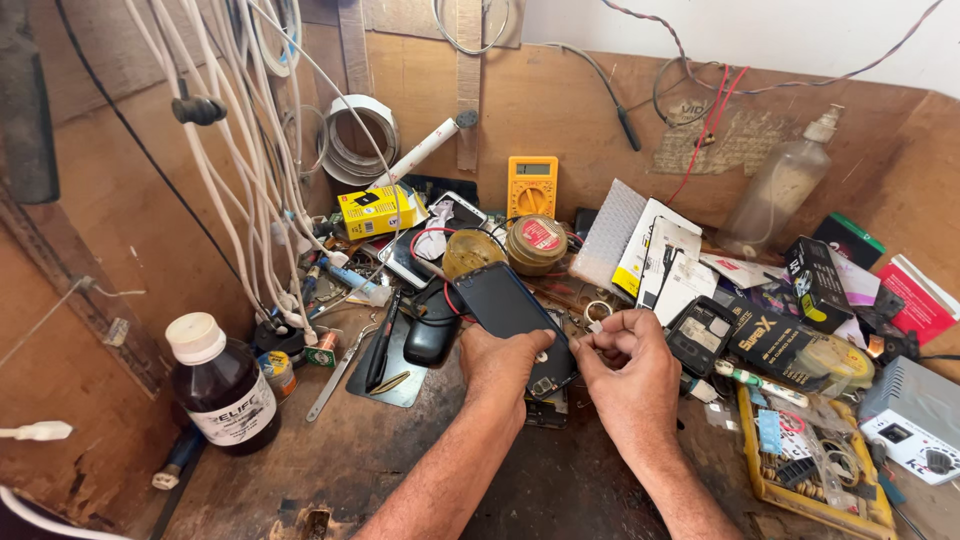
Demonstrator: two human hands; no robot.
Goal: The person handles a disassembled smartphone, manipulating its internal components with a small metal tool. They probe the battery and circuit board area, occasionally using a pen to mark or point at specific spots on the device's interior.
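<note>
My left hand [500,368] grips the near end of a dark mobile phone [503,304], which tilts up and away over the cluttered wooden bench [330,450]. My right hand [628,362] sits just right of the phone's lower end, thumb and fingers pinched together at its edge; whatever they pinch is too small to make out. Under the hands lies another small dark device [545,408], mostly hidden.
A dark bottle with a white cap [220,385] stands front left, white cables [262,160] hang at the back left. A yellow multimeter [532,185], round tins [536,243], boxes [770,340], a plastic spray bottle [785,185], a yellow parts tray [810,455] and a grey unit [915,415] crowd the back and right.
</note>
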